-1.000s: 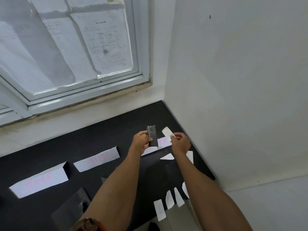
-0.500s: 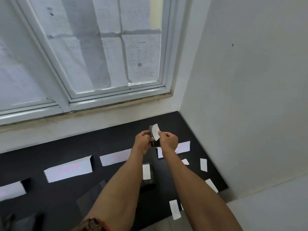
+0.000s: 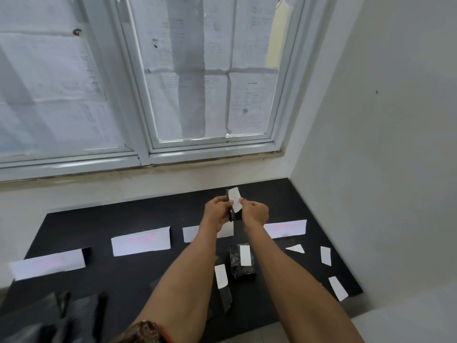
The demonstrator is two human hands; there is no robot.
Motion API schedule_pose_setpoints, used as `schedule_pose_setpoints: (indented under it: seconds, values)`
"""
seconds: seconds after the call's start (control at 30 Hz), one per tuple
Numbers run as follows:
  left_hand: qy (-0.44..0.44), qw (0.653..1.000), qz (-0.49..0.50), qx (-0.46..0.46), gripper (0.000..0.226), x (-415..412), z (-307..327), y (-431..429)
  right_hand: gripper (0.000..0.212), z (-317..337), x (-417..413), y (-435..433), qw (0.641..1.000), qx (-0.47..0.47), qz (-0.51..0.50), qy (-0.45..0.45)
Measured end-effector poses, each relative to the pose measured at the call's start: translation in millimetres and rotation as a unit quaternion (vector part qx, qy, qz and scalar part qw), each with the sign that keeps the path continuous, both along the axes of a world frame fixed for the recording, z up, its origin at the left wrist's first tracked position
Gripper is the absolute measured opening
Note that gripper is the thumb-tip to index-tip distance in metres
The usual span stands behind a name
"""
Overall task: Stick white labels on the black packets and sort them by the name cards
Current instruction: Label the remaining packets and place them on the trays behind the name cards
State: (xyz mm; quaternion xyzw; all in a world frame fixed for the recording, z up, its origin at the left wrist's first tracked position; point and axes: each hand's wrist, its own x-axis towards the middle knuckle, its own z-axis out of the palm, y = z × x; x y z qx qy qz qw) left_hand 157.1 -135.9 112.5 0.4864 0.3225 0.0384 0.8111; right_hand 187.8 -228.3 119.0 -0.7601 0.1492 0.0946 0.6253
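Over the black mat (image 3: 103,219), my left hand (image 3: 217,210) holds a small black packet (image 3: 233,215) upright. My right hand (image 3: 254,211) presses a white label (image 3: 235,199) against the packet's front. Below them lies a black packet (image 3: 241,266) with a label stuck on it, and another labelled packet (image 3: 223,285) lies just left of it, partly behind my left arm. Several white name cards stand in a row on the mat: one at the far left (image 3: 47,264), one with pink writing (image 3: 141,241), one behind my arms (image 3: 190,233), one at the right (image 3: 285,229).
Loose white labels (image 3: 325,255), (image 3: 338,288), (image 3: 295,248) lie on the mat's right side. A dark plastic bag (image 3: 57,315) sits at the bottom left. The window (image 3: 210,95) is behind the mat and a white wall (image 3: 383,169) stands close on the right.
My right hand brought the white label from beside the packet onto its front. The camera has tilted up and swung left, showing more of the window and the cards.
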Motion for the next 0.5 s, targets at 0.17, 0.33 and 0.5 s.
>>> schedule_pose_setpoints:
  seconds: [0.17, 0.33, 0.5]
  values:
    - [-0.017, 1.000, 0.006, -0.012, 0.030, -23.9, 6.2, 20.8, 0.020, 6.9, -18.8, 14.6, 0.997, -0.033, 0.044, -0.050]
    - [-0.026, 1.000, 0.016, -0.006, 0.038, -39.1, 12.5, 34.1, 0.021, 13.2, -32.6, 23.5, 0.995, -0.040, 0.069, -0.059]
    - [-0.019, 0.996, 0.082, 0.003, 0.040, -44.9, 11.8, 36.0, 0.019, 21.9, -47.2, 35.7, 0.994, -0.002, 0.043, -0.105]
